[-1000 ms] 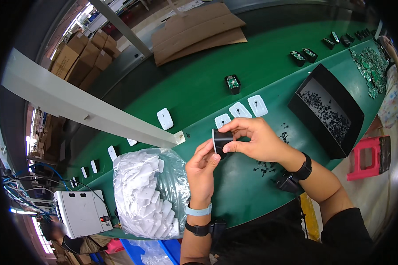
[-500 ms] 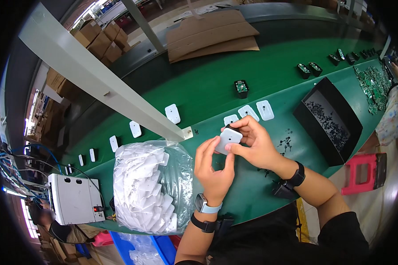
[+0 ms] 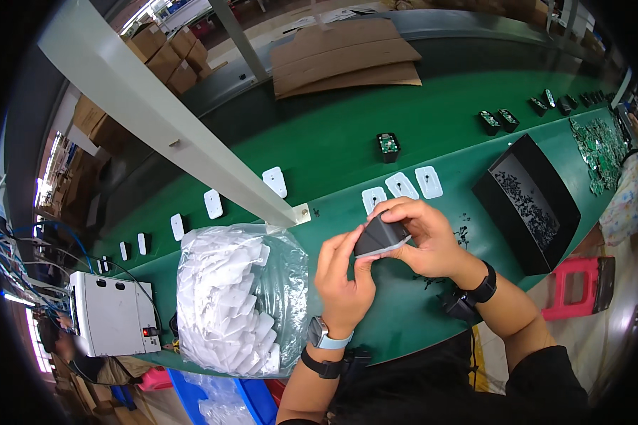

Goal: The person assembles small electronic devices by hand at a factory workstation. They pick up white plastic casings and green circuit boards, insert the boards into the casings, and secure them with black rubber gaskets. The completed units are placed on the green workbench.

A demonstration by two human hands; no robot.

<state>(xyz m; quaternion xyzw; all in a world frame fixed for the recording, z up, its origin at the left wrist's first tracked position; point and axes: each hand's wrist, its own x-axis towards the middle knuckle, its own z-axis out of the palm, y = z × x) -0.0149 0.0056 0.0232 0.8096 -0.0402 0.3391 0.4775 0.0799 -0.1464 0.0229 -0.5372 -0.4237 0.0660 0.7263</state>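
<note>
Both my hands hold a black plastic housing (image 3: 378,239) tilted above the bench, its black side up and a pale cover along its lower edge. My left hand (image 3: 344,287) grips the left end between fingers and thumb. Curled over the top and right end is my right hand (image 3: 436,244), its thumb underneath. Just beyond the hands lie three white covers (image 3: 402,185), each with a small dark part in its middle. A clear plastic bag (image 3: 283,283) full of white covers lies left of my left hand. Small black pieces (image 3: 463,232) are scattered by my right hand.
On the green belt (image 3: 333,120) stand a black housing with a circuit board (image 3: 388,147) and, leftward, several white-topped units. A black box (image 3: 485,190) of small black parts sits right, near piled circuit boards (image 3: 595,152). A metal post (image 3: 170,134) rises beside the bag.
The housing has been turned over in my hands: its pale cover faced up before, and now the black side does. My right fingers have moved over its top.
</note>
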